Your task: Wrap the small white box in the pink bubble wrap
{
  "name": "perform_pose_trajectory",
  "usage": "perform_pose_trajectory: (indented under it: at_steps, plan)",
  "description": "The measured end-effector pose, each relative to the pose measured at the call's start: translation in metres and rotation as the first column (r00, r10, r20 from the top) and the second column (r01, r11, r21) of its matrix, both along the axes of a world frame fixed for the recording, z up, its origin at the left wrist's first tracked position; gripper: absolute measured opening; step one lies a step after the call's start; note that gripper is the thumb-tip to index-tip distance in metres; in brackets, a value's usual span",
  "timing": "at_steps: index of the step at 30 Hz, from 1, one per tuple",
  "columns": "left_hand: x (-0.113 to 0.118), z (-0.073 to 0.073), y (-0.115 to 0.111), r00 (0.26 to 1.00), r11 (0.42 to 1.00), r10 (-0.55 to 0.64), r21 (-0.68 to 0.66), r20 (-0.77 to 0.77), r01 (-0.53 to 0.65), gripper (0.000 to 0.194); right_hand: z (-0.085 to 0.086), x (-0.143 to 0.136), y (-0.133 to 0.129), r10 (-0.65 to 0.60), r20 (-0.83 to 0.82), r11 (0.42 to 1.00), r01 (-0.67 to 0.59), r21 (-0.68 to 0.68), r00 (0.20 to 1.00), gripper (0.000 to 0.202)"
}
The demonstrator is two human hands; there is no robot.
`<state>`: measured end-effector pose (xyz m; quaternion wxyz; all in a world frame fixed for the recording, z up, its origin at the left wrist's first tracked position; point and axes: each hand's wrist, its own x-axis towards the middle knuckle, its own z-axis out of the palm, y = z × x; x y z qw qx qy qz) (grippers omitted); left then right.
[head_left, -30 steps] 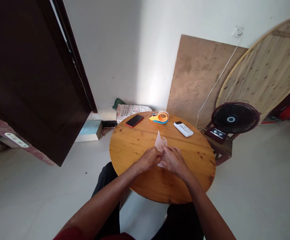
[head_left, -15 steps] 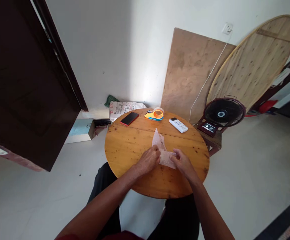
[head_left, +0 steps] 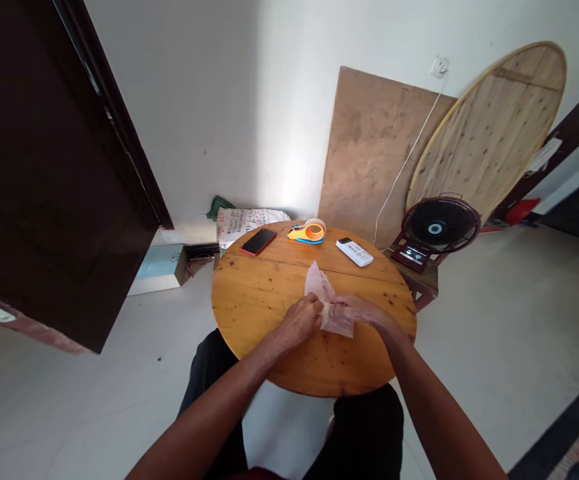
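Both hands meet over the middle of the round wooden worktop (head_left: 259,300): the left hand (head_left: 300,321) is curled with its fingertips pinching the near left edge of a thin translucent plastic sheet (head_left: 325,301), and the right hand (head_left: 360,311) grips the same sheet from the right, fingers folded over it. What the sheet is exactly is hard to make out; one corner stands up behind the hands and another hangs out below the right one, the middle hidden by fingers.

Left of the scene a dark wooden door (head_left: 44,187) fills the picture, its top and left side cut off. Against the white wall lean a big round tabletop (head_left: 494,127) and a plywood board (head_left: 369,153). A dark floor fan (head_left: 440,228) stands just right of the worktop, on a low stand.

Bare wood lies open to the left of the hands and along the near rim. At the far rim sit a red-edged phone (head_left: 258,241), an orange tape dispenser (head_left: 308,232) and a white remote control (head_left: 354,252), well apart from the hands.
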<state>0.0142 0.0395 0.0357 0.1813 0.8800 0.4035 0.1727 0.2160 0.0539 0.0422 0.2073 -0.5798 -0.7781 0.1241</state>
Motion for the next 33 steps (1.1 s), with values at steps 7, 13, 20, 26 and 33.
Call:
perform_pose_trajectory:
  at_steps: [7, 13, 20, 26, 33]
  plan:
    - [0.001, 0.003, 0.001, 0.998, 0.999, -0.006, 0.036, -0.068, 0.009, 0.020, -0.026, 0.006, -0.030, -0.172, -0.195, 0.964, 0.124, -0.236, 0.966, 0.026]
    - [0.002, 0.008, 0.006, 0.981, 0.983, -0.047, 0.165, -0.188, 0.078, 0.018, -0.046, -0.011, -0.034, -0.415, -0.293, 0.910, 0.393, -0.134, 0.861, 0.016]
    - [0.004, 0.005, 0.006, 0.979, 0.970, -0.088, 0.207, -0.181, 0.125, 0.015, -0.043, -0.027, -0.032, -0.517, -0.391, 0.849, 0.514, -0.120, 0.762, 0.044]
    - [0.004, -0.001, 0.010, 0.980, 0.971, -0.129, 0.179, -0.153, 0.156, 0.016, -0.031, -0.045, -0.032, -0.464, -0.727, 0.883, 0.323, -0.339, 0.506, 0.072]
    - [0.001, -0.012, 0.013, 0.993, 0.985, -0.120, 0.120, -0.009, 0.120, 0.027, -0.028, -0.053, -0.031, -0.347, -0.776, 0.936, 0.251, -0.249, 0.527, 0.083]
